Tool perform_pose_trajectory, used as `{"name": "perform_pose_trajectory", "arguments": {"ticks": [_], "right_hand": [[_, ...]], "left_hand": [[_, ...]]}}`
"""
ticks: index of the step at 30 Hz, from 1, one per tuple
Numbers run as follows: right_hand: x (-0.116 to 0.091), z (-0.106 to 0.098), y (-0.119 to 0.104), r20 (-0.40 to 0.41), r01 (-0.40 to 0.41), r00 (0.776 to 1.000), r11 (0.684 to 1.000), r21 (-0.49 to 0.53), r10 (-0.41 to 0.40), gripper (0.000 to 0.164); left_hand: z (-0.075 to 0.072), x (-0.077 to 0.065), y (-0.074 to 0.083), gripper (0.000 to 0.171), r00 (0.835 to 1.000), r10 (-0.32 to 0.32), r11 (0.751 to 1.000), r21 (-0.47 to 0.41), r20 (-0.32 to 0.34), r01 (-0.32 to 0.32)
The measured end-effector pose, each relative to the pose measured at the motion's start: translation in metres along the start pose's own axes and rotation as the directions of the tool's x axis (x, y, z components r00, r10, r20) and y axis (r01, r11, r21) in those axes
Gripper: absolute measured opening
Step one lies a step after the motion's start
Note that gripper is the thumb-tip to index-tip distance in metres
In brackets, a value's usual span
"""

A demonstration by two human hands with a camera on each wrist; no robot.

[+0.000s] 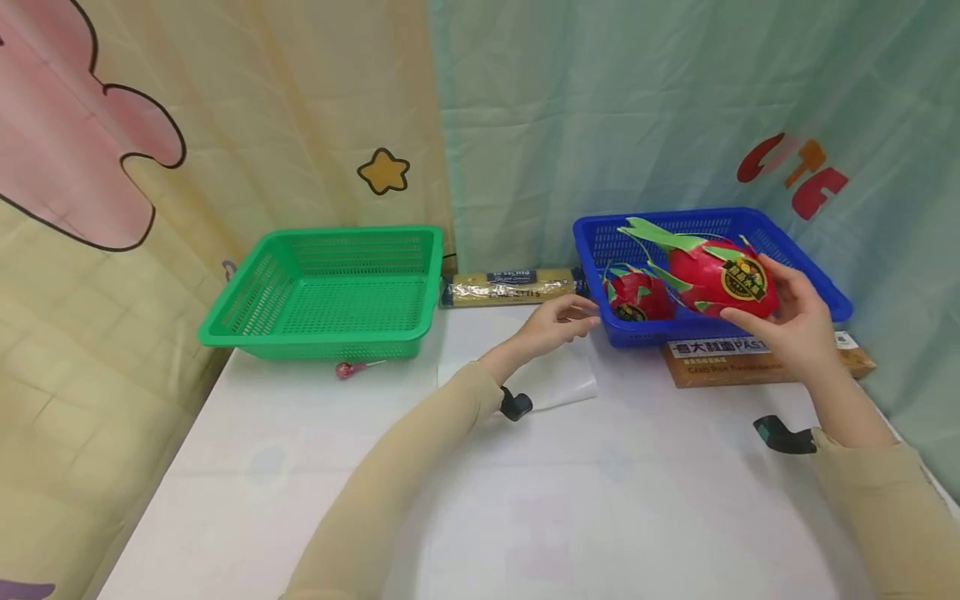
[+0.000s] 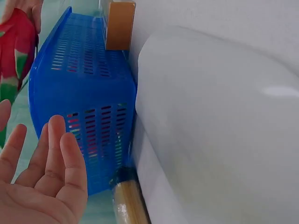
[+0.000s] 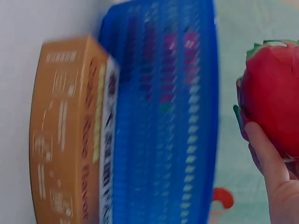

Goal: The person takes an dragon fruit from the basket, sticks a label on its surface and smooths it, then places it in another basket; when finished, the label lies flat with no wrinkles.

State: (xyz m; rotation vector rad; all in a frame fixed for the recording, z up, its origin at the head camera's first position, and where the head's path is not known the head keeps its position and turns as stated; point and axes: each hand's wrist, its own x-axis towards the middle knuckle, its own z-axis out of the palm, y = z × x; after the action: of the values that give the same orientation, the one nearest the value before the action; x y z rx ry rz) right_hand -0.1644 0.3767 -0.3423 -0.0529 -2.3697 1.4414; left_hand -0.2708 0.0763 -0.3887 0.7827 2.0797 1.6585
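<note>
My right hand (image 1: pixel 798 321) grips a red dragon fruit (image 1: pixel 720 275) with green leaf tips and a black-and-gold sticker, above the blue basket (image 1: pixel 637 335). In the right wrist view the thumb lies along the side of the fruit (image 3: pixel 273 98). A second dragon fruit (image 1: pixel 651 296) lies inside the basket, at its left part. My left hand (image 1: pixel 553 327) is close to the basket's left wall and holds nothing. The left wrist view shows that hand (image 2: pixel 49 182) palm up, its fingers loosely spread in front of the basket's slotted side.
A green basket (image 1: pixel 318 346) stands at the left, with a lollipop (image 1: pixel 347 369) before it. A pack of spaghetti (image 1: pixel 510 287) lies between the baskets. An orange-brown pasta box (image 1: pixel 720 372) lies in front of the blue basket. A white sheet (image 1: pixel 558 383) lies under the left hand.
</note>
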Motion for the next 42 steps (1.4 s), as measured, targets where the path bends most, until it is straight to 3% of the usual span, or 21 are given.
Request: {"name": "perform_pose_trajectory", "arguments": {"ticks": [6,11,13,15,21,24,29,35,42], "right_hand": [[0.035,-0.012,0.041,-0.048,-0.126,0.992,0.98,-0.157,0.12,0.076],[0.076,-0.025,0.106,-0.032,-0.137,0.991,0.955,-0.263,0.133,0.084],[0.087,-0.028,0.119,0.001,-0.113,0.993,0.943,-0.313,0.119,0.088],[0.092,-0.026,0.117,0.025,-0.121,0.99,0.928,-0.353,0.139,0.091],[0.083,-0.016,0.068,0.145,-0.098,0.976,0.917,-0.386,0.165,0.095],[0.081,-0.014,0.056,0.198,-0.077,0.965,0.909,-0.41,0.171,0.093],[0.082,-0.012,0.056,0.253,-0.065,0.948,0.893,-0.446,0.195,0.089],[0.084,-0.014,0.055,0.297,-0.058,0.929,0.882,-0.468,0.219,0.074],[0.087,-0.016,0.054,0.357,-0.065,0.898,0.878,-0.474,0.259,0.082]], "left_hand": [[0.018,0.01,-0.001,0.031,0.995,-0.043,0.997,-0.062,-0.089,0.038],[0.025,0.016,-0.001,0.026,0.981,-0.063,0.997,-0.057,-0.183,0.053],[0.027,0.017,-0.001,0.026,0.978,-0.072,0.996,-0.058,-0.198,0.062],[0.027,0.017,0.0,0.025,0.976,-0.078,0.996,-0.063,-0.204,0.066],[0.028,0.016,0.001,0.025,0.974,-0.092,0.995,-0.068,-0.209,0.079],[0.028,0.015,0.002,0.025,0.973,-0.102,0.994,-0.071,-0.209,0.089],[0.028,0.015,0.001,0.026,0.972,-0.105,0.993,-0.068,-0.211,0.093],[0.029,0.016,0.001,0.026,0.971,-0.103,0.994,-0.06,-0.215,0.092],[0.028,0.016,0.0,0.025,0.971,-0.101,0.994,-0.064,-0.218,0.089]]}}
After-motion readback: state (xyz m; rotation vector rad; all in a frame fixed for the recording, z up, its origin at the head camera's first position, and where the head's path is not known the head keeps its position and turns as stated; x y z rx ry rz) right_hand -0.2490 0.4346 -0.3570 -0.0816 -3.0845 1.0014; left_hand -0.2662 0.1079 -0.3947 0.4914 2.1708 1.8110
